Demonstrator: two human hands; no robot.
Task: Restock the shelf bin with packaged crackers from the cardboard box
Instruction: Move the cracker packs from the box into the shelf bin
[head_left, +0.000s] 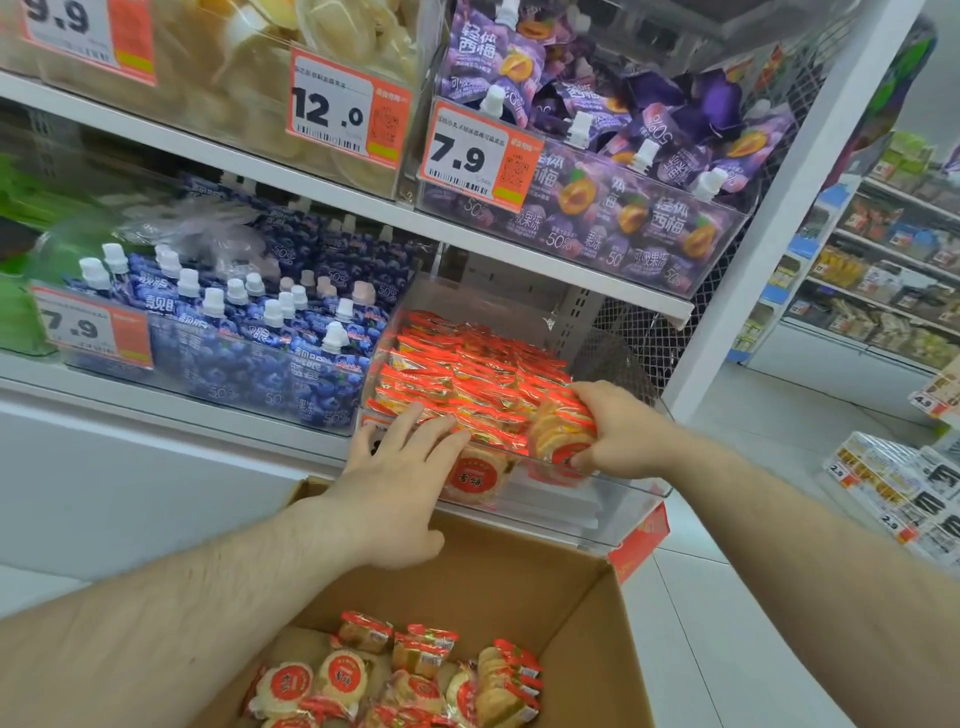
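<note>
A clear plastic shelf bin (613, 501) on the lower shelf holds rows of red-and-yellow cracker packs (467, 374). My right hand (618, 434) grips a stack of cracker packs (558, 434) at the bin's front right. My left hand (400, 483) rests flat with straight fingers on the packs at the bin's front left. Below, an open cardboard box (545, 587) holds several more round cracker packs (405, 680) at its bottom.
A bin of blue spouted jelly pouches (249, 332) stands left of the cracker bin. Purple jelly pouches (623, 171) fill the shelf above. A white upright post (769, 218) bounds the shelf on the right; other shelves (883, 280) lie beyond an aisle.
</note>
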